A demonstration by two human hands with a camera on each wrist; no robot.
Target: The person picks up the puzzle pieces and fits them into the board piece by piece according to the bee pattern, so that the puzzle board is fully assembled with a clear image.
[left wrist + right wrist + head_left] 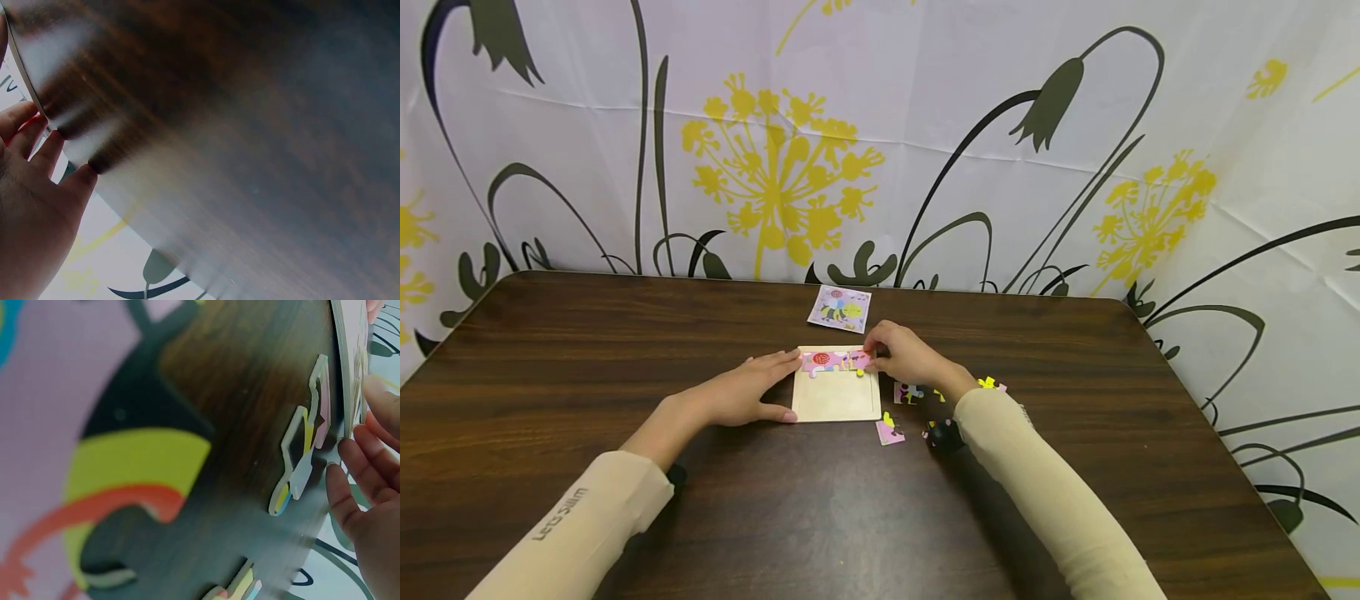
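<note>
A shallow wooden puzzle tray (835,400) lies on the table, with pink puzzle pieces (831,360) joined in a row along its far side. My left hand (748,392) rests at the tray's left edge, its fingers extended and thumb spread apart. At the far right corner, my right hand (910,354) pinches a pink puzzle piece (858,360) at the end of the row; the fingers partly hide it. In the right wrist view the right hand's fingers (369,450) bend at the tray's edge (344,369).
Loose puzzle pieces lie right of the tray, including a pink-and-yellow piece (891,431) and a dark striped piece (909,393). Another yellow piece (988,383) sits beyond the right wrist. A picture card with a bee (841,309) lies behind the tray, near the floral curtain (940,167).
</note>
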